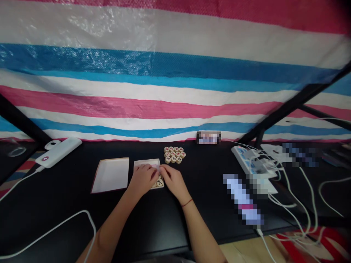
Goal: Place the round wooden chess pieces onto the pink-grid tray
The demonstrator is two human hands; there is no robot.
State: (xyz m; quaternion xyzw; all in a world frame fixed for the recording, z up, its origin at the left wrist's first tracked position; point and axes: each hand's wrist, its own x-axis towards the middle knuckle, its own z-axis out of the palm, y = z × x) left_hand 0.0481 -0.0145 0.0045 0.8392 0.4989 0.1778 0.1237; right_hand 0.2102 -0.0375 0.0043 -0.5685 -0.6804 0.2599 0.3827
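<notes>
A shallow white box [147, 161] stands on the black table with round Chinese chess pieces [159, 182] inside, marked with dark characters. My left hand [144, 178] reaches over the box, its fingers bent down inside; whatever they touch is hidden beneath them. At the box's right wall is my right hand [173, 179], with a thin red cord on the wrist. Its fingers are bent together against the wall, their tips partly hidden. Just behind, several more pieces [173, 154] lie grouped in rows, red characters up on most of them.
Left of the box lies its open lid [112, 175], white side up. A white power bank [59, 152] with a cable sits far left. On the right are a power strip [242, 159], tangled white cables [307, 190] and a blurred phone-like device [242, 199]. Striped sheeting [137, 106] hangs behind.
</notes>
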